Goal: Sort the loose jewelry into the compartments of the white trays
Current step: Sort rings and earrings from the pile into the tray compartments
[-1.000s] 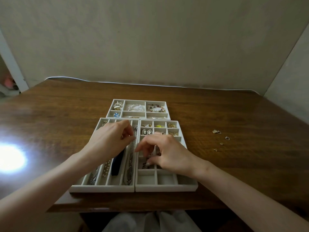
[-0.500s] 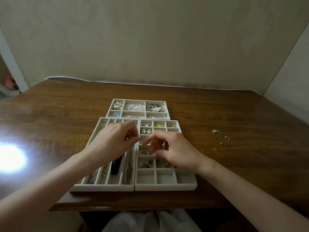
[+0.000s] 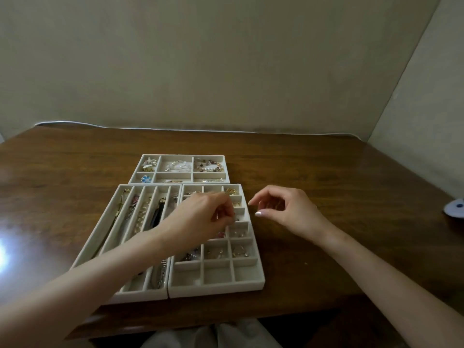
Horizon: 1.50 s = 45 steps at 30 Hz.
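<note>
1. The right hand (image 3: 288, 209) has left the grid tray (image 3: 216, 292) and now hovers over the table (image 3: 326, 172) beside it, fingers loosely curled and empty
2. The left hand (image 3: 200, 217) has crossed onto that tray, fingertips bunched; pinching jewelry or not, I cannot tell
3. The right hand looks bound for more loose pieces, unseen here

Only 1 view, a wide-angle head camera, looks forward and down from the near edge of the tabletop (image 3: 313, 177), close above the white trays (image 3: 216, 288), facing the plain wall (image 3: 226, 71) that meets the tabletop's far edge at about mid-frame.
</note>
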### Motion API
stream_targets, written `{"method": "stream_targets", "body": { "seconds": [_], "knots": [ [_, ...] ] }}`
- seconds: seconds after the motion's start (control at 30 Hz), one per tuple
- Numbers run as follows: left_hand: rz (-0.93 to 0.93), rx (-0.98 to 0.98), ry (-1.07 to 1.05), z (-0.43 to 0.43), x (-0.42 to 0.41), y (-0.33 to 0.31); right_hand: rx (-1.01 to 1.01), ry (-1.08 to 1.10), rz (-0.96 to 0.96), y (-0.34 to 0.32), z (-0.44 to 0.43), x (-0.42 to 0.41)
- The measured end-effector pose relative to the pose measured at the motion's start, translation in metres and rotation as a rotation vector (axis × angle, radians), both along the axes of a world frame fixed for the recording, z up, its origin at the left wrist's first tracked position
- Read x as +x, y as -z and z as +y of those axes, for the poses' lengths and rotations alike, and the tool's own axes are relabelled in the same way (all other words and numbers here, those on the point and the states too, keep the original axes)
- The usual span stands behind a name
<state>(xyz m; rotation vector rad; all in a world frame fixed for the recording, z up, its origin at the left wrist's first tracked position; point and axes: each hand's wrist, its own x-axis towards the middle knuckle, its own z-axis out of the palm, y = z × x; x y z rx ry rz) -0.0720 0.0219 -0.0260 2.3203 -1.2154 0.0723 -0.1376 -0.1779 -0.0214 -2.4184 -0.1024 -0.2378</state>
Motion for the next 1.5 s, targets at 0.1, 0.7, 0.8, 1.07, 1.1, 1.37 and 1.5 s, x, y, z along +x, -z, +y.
{"method": "stream_targets", "body": {
  "seconds": [0.1, 0.7, 0.8, 1.07, 1.1, 1.37, 1.5],
  "knots": [
    [-0.003, 0.004, 0.042, -0.023, 0.003, 0.000, -0.010, 0.071, 0.016, -0.003, -0.024, -0.005],
    [0.172, 0.212, 0.187, -0.141, 0.014, 0.013, -0.120, 0.275, 0.078, 0.019, -0.097, -0.011],
    [0.158, 0.215, 0.206, -0.146, 0.013, 0.015, -0.129, 0.276, 0.065, 0.024, -0.095, -0.007],
    [0.157, 0.192, 0.175, -0.147, 0.017, 0.017, -0.115, 0.303, 0.049, 0.026, -0.094, -0.005],
    [0.152, 0.163, 0.164, -0.145, 0.018, 0.016, -0.087, 0.309, 0.044, 0.023, -0.094, -0.005],
    [0.501, -0.125, 0.060, -0.120, 0.023, 0.000, 0.321, 0.260, 0.017, 0.007, -0.086, -0.014],
    [0.506, -0.135, 0.040, -0.104, 0.022, -0.002, 0.350, 0.223, 0.044, 0.003, -0.078, -0.016]
  ]
}}
